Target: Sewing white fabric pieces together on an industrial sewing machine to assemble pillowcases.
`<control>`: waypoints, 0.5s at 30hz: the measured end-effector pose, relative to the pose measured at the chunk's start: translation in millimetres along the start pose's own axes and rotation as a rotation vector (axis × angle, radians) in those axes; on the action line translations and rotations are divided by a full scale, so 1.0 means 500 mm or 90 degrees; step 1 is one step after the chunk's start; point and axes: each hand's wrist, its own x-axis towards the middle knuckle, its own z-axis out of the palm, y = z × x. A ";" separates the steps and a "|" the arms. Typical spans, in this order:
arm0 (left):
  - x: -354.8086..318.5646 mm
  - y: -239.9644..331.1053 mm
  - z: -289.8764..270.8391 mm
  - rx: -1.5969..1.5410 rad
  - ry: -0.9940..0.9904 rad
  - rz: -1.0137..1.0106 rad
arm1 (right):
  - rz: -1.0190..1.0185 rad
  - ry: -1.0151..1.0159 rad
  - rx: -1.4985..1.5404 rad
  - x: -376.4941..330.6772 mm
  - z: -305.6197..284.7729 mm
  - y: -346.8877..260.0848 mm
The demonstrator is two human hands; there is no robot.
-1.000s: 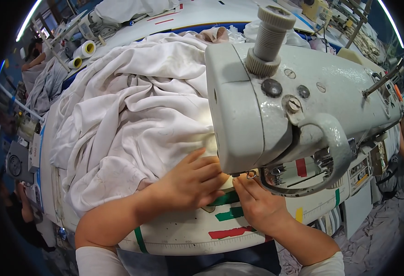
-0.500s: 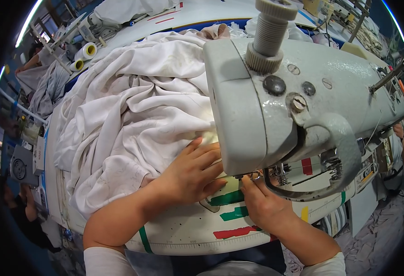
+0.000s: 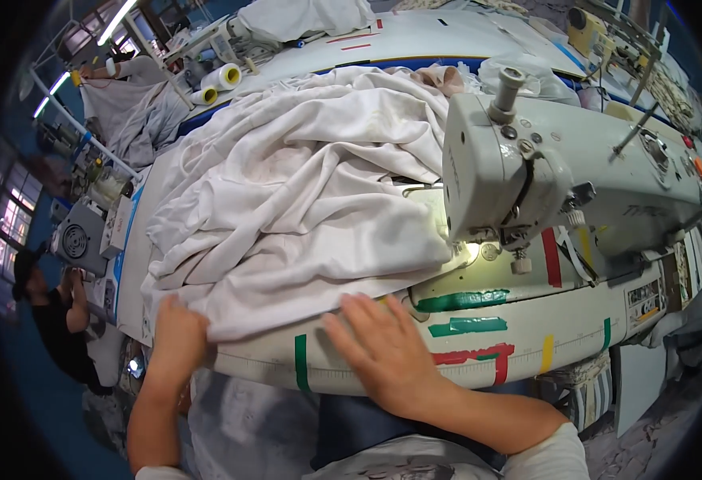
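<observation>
A large heap of white fabric (image 3: 287, 216) lies in loose folds over the sewing table, its near edge running along the front. My left hand (image 3: 180, 340) is closed at the near left corner of this fabric, gripping it. My right hand (image 3: 387, 352) lies with fingers stretched out at the fabric's near edge, slightly blurred, palm over the table's front. Right of the heap stands the grey-white sewing machine (image 3: 479, 168), its lamp lighting the needle area. The fabric's right end reaches close to the needle, and neither hand is under the machine head.
Green tape (image 3: 463, 300), red tape (image 3: 553, 258) and a printed ruler scale mark the sewing table (image 3: 247, 358). Yellow-centred thread cones (image 3: 224, 78) stand at the back left. A person in black (image 3: 63, 328) works at far left. A white table (image 3: 447, 36) spans the back.
Both hands have left the needle area; the left moved left to the fabric's corner, the right moved left and nearer. The view has shifted, showing the machine farther off and the fabric's near edge spread straighter.
</observation>
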 end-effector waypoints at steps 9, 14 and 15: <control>-0.167 0.242 -0.181 -0.630 -0.472 0.446 | -0.143 -0.356 0.140 -0.177 -0.171 -0.111; 0.182 0.394 -0.051 -0.339 0.159 0.343 | 0.131 -0.319 0.128 -0.288 -0.218 -0.118; 0.237 0.376 0.003 -0.211 0.199 0.181 | 0.127 -0.321 0.127 -0.303 -0.215 -0.116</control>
